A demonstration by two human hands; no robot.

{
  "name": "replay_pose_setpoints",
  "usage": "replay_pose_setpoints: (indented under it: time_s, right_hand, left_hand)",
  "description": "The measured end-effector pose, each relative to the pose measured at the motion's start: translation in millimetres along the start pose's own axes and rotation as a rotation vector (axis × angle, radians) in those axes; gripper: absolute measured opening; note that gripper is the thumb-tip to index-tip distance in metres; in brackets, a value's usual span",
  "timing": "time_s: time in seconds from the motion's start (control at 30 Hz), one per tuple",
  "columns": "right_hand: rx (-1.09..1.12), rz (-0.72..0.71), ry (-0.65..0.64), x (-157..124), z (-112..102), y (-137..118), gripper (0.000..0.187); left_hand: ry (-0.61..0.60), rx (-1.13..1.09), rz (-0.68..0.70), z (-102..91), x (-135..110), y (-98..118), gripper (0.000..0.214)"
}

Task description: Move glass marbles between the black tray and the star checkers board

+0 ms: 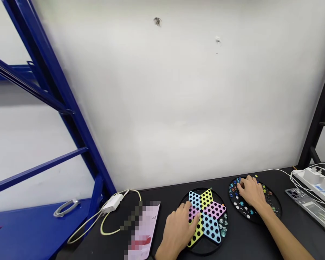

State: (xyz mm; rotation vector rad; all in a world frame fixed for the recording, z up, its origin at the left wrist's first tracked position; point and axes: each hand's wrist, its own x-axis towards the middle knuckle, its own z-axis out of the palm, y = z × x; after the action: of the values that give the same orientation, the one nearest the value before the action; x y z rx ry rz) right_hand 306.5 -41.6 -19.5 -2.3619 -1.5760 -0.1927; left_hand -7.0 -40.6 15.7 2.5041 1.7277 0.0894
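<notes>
A Chinese checkers board (211,225) with a star of blue, yellow and pink points, dotted with black holes, lies in a round black tray. My left hand (178,225) rests over the star's left side, thumb apart from the fingers. Clear marbles (222,224) sit in the tray's right part. Farther right is a second round black piece (256,216) with blue, white, green and orange marbles in it. Over this one is my right hand (251,193), fingers curled down among the marbles; its fingertips are partly hidden, so what they pinch does not show.
A phone with a pink screen (148,231) lies left of the board, near a white adapter (112,203) and its cable. At right are another phone (312,211) and a power strip (321,186) with white cables. Blue metal frame (78,126) stands at left, white wall behind.
</notes>
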Motion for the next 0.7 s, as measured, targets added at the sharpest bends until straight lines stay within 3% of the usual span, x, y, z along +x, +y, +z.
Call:
replay_pose_setpoints:
  time_s: [0.07, 0.13, 0.23, 0.3, 0.5, 0.7]
  right_hand:
    - [0.079, -0.095, 0.022, 0.0, 4.1, -14.6, 0.032]
    - [0.217, -0.246, -0.039, 1.5, 10.5, -35.0, 0.038]
    - [0.435, -0.460, -0.265, 9.5, 23.1, -68.3, 0.051]
    - [0.532, -0.528, -0.392, 18.9, 30.7, -85.6, 0.058]
    - [0.596, -0.598, -0.492, 40.6, 34.7, -98.9, 0.054]
    - [0.594, -0.520, -0.542, 35.1, 30.2, -97.1, 0.036]
  left_hand:
    - [0.004, -0.012, 0.000, -0.2, -0.9, -0.5, 0.037]
    - [0.005, -0.018, -0.001, -0.2, -2.0, -1.1, 0.035]
    - [-0.006, -0.029, -0.003, -0.5, -3.1, -1.7, 0.034]
    - [-0.014, -0.048, -0.006, -1.2, -3.1, -1.7, 0.033]
    - [-0.032, -0.055, -0.015, -4.0, -2.3, -0.6, 0.036]
    - [-0.007, -0.074, 0.001, -2.6, -3.7, -0.3, 0.034]
